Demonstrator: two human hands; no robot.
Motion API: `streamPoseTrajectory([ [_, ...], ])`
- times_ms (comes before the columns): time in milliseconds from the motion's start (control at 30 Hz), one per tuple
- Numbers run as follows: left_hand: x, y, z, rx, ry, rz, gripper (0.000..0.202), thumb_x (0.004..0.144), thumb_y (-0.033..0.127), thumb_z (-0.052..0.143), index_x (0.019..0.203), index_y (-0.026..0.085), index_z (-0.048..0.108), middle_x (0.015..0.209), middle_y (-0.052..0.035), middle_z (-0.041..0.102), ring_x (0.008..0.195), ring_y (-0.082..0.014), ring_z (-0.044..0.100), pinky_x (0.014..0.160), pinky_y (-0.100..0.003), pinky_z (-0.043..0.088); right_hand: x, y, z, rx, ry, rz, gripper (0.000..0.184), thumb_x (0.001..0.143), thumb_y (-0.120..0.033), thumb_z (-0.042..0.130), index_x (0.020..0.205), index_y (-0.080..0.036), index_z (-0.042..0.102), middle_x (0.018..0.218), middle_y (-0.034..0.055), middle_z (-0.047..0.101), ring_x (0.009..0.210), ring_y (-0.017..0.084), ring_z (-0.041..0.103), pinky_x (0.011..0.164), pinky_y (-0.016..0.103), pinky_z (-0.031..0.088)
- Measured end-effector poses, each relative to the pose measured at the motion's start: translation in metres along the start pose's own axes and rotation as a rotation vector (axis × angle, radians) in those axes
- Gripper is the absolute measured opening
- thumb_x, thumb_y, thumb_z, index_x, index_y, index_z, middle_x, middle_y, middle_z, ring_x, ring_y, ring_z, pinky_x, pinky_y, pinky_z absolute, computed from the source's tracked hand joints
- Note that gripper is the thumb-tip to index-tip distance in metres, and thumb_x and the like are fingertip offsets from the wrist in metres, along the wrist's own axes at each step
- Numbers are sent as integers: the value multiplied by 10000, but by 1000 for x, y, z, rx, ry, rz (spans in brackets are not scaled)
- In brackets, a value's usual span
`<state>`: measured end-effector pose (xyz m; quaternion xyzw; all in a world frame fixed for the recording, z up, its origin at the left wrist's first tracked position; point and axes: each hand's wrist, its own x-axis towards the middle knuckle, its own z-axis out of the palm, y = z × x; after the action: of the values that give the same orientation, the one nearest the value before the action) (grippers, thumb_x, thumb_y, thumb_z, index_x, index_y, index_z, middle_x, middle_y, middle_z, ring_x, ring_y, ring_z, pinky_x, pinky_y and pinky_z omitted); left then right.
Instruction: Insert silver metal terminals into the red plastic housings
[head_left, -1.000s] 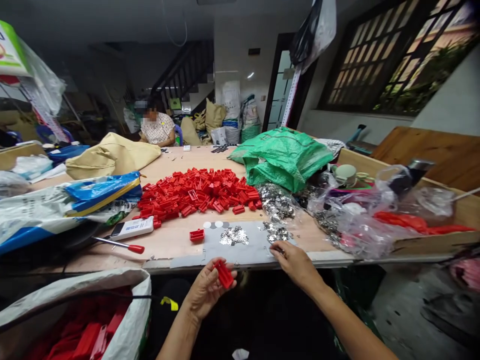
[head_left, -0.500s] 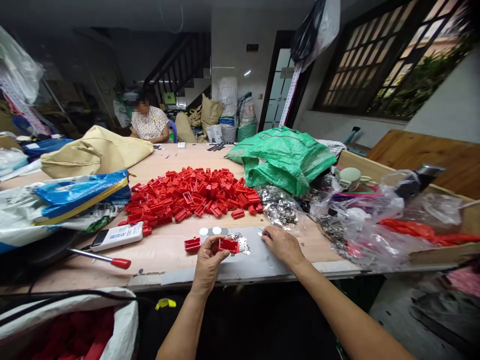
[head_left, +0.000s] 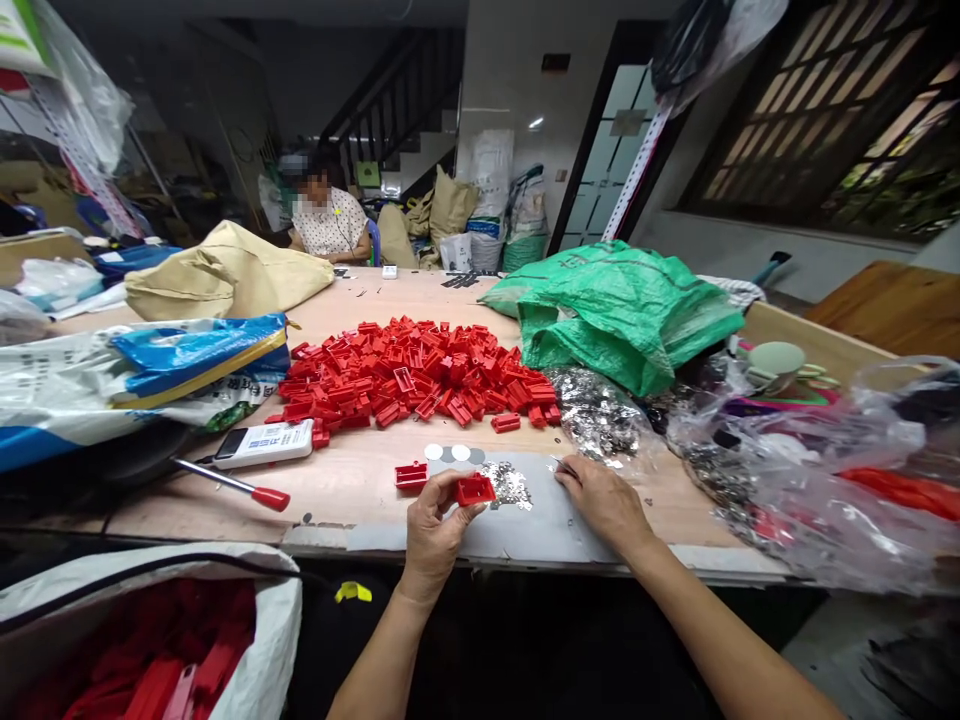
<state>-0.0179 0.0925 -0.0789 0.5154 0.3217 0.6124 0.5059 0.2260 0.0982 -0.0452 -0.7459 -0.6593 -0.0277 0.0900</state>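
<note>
My left hand (head_left: 435, 525) is closed on a small red plastic case (head_left: 475, 489), held just above the table with its hollow side facing me. A second red case (head_left: 411, 477) lies on the table left of that hand. My right hand (head_left: 606, 502) pinches a tiny, thin metal piece (head_left: 556, 463) between thumb and forefinger; its exact shape is too small to tell. Between the hands, a little pile of shiny metal pieces (head_left: 512, 486) is spread on a grey sheet (head_left: 536, 530). White discs (head_left: 461, 453) lie at the sheet's back edge.
Behind the hands is a large heap of red cases (head_left: 420, 375). A clear bag of metal pieces (head_left: 604, 415) and a green sack (head_left: 622, 310) stand to the right. A red-handled lever (head_left: 266, 498) juts in from the left. Another person (head_left: 326, 220) sits across the table.
The camera view has turned slightly left, so everything appears farther right. The red case in my left hand has tilted a little. My right hand keeps its pinch beside the metal pile.
</note>
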Motion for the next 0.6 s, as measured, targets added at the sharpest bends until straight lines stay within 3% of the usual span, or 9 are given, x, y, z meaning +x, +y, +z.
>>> streamPoseTrajectory([
  [133, -3, -2, -2, 133, -7, 64, 328, 753, 235, 696, 1068, 186, 620, 1070, -91, 680, 990, -226, 652, 898, -359, 522, 0, -5, -4, 39, 46, -9, 172, 884, -288, 468, 935, -228, 621, 963, 57, 684, 794, 200, 620, 639, 284, 403],
  [367, -8, 2, 0, 401, 31, 240, 312, 779, 236, 664, 1089, 216, 637, 1036, -73, 701, 952, -223, 659, 882, -356, 519, -23, -56, -28, 568, -13, -223, 174, 886, -360, 482, 886, -222, 589, 762, 10, 676, 637, 155, 593, 626, 263, 459],
  [467, -10, 5, -1, 427, 37, 281, 321, 774, 228, 665, 1094, 226, 647, 1032, -71, 712, 944, -229, 666, 877, -364, 523, -31, -76, -30, 634, -21, -330, 142, 889, -317, 498, 911, -216, 596, 823, 26, 684, 688, 155, 608, 655, 260, 470],
  [600, -12, 6, -1, 379, 40, 287, 335, 745, 220, 692, 1078, 238, 663, 1025, -60, 722, 943, -235, 674, 878, -367, 528, -31, -84, -22, 587, 27, -441, 120, 886, -247, 492, 915, -211, 602, 843, 46, 668, 758, 168, 614, 695, 276, 471],
])
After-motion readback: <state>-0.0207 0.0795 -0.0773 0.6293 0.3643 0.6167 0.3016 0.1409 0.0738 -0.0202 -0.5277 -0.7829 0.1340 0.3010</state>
